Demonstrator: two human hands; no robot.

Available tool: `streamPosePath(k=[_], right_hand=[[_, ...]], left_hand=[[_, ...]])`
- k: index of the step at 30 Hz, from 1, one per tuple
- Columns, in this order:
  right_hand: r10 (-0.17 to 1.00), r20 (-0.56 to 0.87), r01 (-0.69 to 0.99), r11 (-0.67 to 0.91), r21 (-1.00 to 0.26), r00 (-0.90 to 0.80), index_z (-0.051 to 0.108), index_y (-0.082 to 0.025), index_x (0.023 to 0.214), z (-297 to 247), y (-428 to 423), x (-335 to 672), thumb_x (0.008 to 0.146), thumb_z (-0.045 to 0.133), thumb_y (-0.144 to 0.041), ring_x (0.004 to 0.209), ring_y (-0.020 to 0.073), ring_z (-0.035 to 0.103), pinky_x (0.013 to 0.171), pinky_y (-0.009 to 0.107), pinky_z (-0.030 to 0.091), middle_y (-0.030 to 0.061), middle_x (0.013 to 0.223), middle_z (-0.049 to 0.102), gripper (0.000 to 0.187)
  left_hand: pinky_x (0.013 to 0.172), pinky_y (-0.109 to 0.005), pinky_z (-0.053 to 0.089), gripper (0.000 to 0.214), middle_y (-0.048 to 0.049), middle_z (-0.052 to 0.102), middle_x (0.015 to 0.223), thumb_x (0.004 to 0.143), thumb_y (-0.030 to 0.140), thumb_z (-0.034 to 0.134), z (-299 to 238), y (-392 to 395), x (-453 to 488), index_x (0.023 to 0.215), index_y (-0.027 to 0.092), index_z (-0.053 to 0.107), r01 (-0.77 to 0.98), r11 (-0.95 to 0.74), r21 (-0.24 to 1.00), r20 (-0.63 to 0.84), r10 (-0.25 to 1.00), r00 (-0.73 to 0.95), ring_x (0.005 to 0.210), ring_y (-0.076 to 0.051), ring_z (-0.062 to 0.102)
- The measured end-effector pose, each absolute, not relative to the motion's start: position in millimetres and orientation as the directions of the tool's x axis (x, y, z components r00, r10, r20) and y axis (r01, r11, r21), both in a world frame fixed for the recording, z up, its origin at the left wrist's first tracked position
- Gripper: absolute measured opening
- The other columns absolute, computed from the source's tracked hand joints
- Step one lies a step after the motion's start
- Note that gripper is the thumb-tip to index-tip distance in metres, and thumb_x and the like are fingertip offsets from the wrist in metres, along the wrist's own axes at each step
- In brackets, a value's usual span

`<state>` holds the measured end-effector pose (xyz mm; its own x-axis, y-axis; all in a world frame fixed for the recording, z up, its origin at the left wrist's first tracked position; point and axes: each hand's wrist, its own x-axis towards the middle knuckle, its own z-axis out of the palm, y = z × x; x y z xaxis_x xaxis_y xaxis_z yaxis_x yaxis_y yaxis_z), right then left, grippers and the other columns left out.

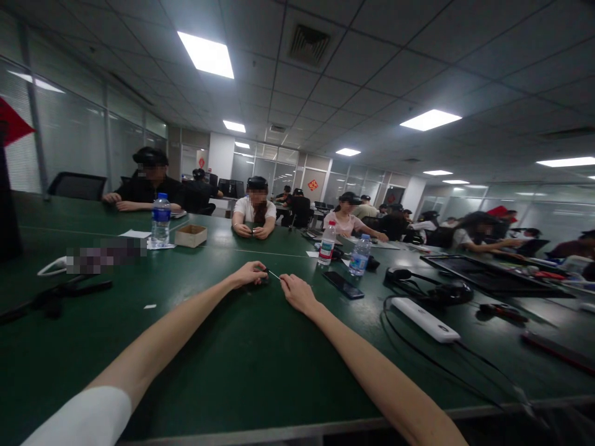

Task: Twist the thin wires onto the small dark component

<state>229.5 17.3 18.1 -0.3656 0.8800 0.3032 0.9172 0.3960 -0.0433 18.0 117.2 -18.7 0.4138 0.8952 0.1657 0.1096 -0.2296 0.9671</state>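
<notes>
Over the middle of the green table, my left hand is closed on a small dark object, too small to name. My right hand pinches a thin, pale, shiny rod, which points up and left at the dark object. Whether the rod's tip touches it or goes into it I cannot tell. Both forearms reach forward above the tabletop, and my fingertips are a short way apart. Right of my right hand lies a black phone.
Two water bottles stand beyond the phone. At the left are another bottle and a small open box. A white power strip with cables and a headset lie at right. Several people sit around.
</notes>
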Motion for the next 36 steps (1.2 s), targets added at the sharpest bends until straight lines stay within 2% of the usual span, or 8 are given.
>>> streamPosePath(k=[6, 12, 18, 27, 36], right_hand=[[0.886, 0.302, 0.920, 0.387, -0.062, -0.353, 0.049, -0.027, 0.125, 17, 19, 230, 0.097, 0.020, -0.047, 0.093, 0.0165, 0.057, 0.074, 0.025, 0.040, 0.0066, 0.110, 0.058, 0.045], [0.862, 0.324, 0.899, 0.432, -0.073, -0.388, 0.053, -0.024, 0.119, 15, 23, 232, 0.097, 0.020, -0.048, 0.090, 0.0160, 0.057, 0.072, 0.025, 0.040, 0.0063, 0.105, 0.060, 0.046], [0.829, 0.333, 0.872, 0.488, -0.039, -0.449, 0.055, -0.021, 0.117, 17, 22, 232, 0.095, 0.032, -0.048, 0.088, 0.0160, 0.056, 0.074, 0.024, 0.040, 0.0066, 0.104, 0.060, 0.041], [0.854, 0.302, 0.895, 0.446, -0.002, -0.424, 0.052, -0.026, 0.125, 17, 20, 233, 0.095, 0.031, -0.049, 0.095, 0.0176, 0.056, 0.077, 0.026, 0.041, 0.0067, 0.111, 0.058, 0.043], [0.831, 0.284, 0.872, 0.488, 0.043, -0.479, 0.050, -0.028, 0.127, 20, 19, 235, 0.096, 0.031, -0.045, 0.093, 0.0175, 0.057, 0.078, 0.026, 0.042, 0.0062, 0.109, 0.058, 0.041]], left_hand=[[0.049, -0.019, 0.036, 0.051, -0.0068, 0.063, 0.085, 0.071, 0.049, 0.066, -23, 115, 13, 0.104, 0.011, 0.055, 0.124, -0.332, 0.935, 0.243, 0.855, 0.459, 0.054, -0.006, 0.048], [0.047, -0.019, 0.033, 0.056, -0.0052, 0.060, 0.084, 0.073, 0.052, 0.063, -22, 114, 10, 0.111, 0.011, 0.055, 0.126, -0.326, 0.937, 0.235, 0.855, 0.463, 0.054, -0.006, 0.045], [0.049, -0.020, 0.032, 0.057, -0.0041, 0.059, 0.080, 0.072, 0.051, 0.063, -19, 112, 9, 0.112, 0.011, 0.057, 0.182, -0.369, 0.912, 0.241, 0.838, 0.490, 0.053, -0.006, 0.042], [0.049, -0.020, 0.030, 0.063, -0.0016, 0.057, 0.071, 0.069, 0.055, 0.065, -15, 106, 9, 0.112, 0.009, 0.059, 0.217, -0.385, 0.897, 0.233, 0.830, 0.507, 0.052, -0.007, 0.039], [0.050, -0.019, 0.029, 0.061, -0.0002, 0.057, 0.068, 0.073, 0.053, 0.061, -8, 98, 8, 0.116, 0.010, 0.059, 0.264, -0.425, 0.866, 0.241, 0.817, 0.524, 0.054, -0.007, 0.038]])
